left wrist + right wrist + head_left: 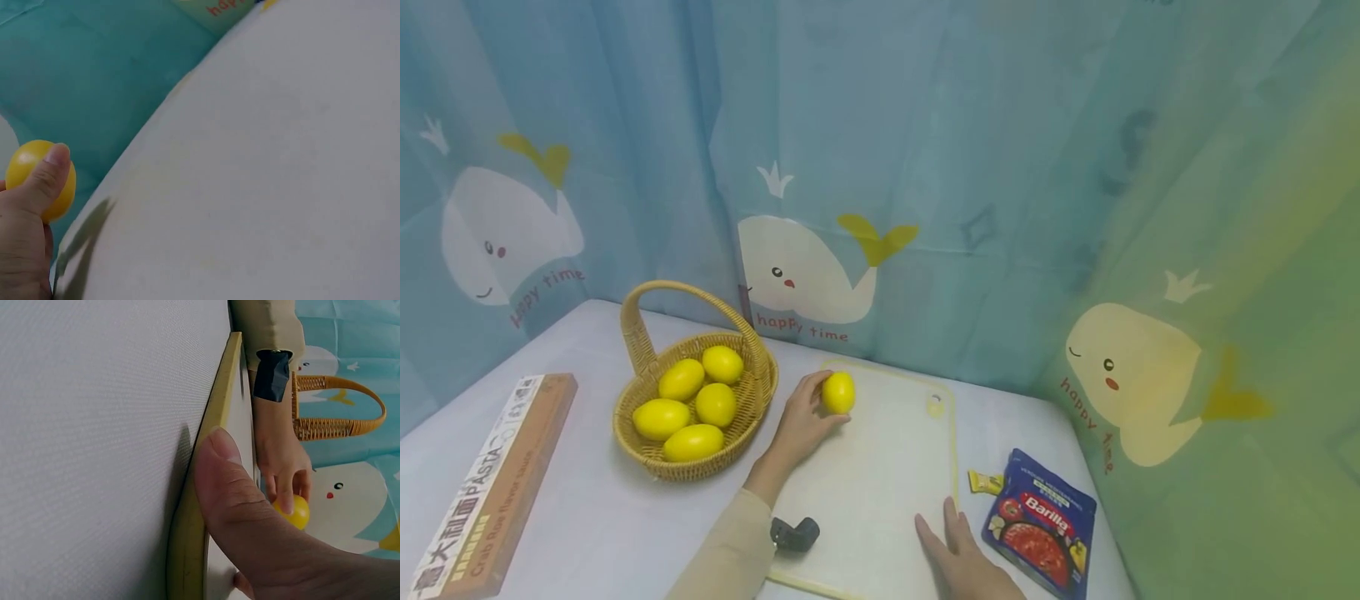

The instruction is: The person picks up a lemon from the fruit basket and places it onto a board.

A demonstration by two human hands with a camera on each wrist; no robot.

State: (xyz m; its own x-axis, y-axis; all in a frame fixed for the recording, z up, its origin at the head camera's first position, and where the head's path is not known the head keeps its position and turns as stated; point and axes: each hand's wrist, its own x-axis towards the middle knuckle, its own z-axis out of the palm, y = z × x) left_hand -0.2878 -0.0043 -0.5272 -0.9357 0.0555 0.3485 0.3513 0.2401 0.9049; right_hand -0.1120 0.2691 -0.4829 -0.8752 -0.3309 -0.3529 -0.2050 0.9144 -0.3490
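My left hand [800, 427] pinches a yellow lemon [839, 392] between thumb and fingers, over the far left part of a white cutting board [880, 475] with a pale yellow edge. In the left wrist view the thumb lies across the lemon [25, 159]. At the board's near right, my right hand [966, 562] has its fingers spread and holds nothing. The right wrist view shows its thumb [231, 494] along the board's yellow edge [187, 550]. Left of the board, a wicker basket [676, 472] with a tall handle holds several more lemons [661, 419].
A blue Barilla sauce pouch [1037, 525] and a small yellow packet [984, 482] lie right of the board. A long pasta box [512, 492] lies at the far left. A black device [797, 535] sits at the left wrist. Behind the table hangs a whale-print curtain [970, 167].
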